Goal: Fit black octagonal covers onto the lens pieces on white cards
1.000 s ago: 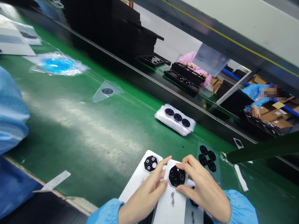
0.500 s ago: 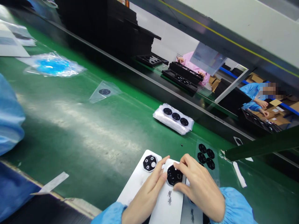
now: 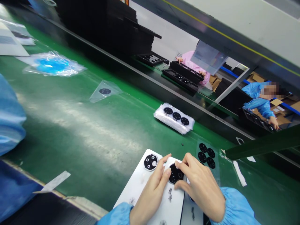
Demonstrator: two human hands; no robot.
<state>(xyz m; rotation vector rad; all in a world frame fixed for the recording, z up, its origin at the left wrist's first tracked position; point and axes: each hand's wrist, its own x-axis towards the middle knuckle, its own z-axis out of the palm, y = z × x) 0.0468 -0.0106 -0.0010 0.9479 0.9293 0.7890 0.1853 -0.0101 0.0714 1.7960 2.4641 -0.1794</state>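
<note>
An electronics assembly floor, this: long green workbench (image 3: 77, 165), stacked black trays (image 3: 140, 36) beyond, a co-worker in pink (image 3: 190, 59), another in blue (image 3: 250, 90), cardboard boxes (image 3: 215, 82) behind them.

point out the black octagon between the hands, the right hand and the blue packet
Black octagon (image 3: 175, 175): head view, middle of its dark face
Right hand (image 3: 202, 184): head view, back of the hand
Blue packet (image 3: 52, 65): head view, middle of its blue part, seen through clear wrap

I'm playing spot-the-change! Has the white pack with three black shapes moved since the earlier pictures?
No, the pack hasn't moved either way; it's in the same spot against the green post.
</note>
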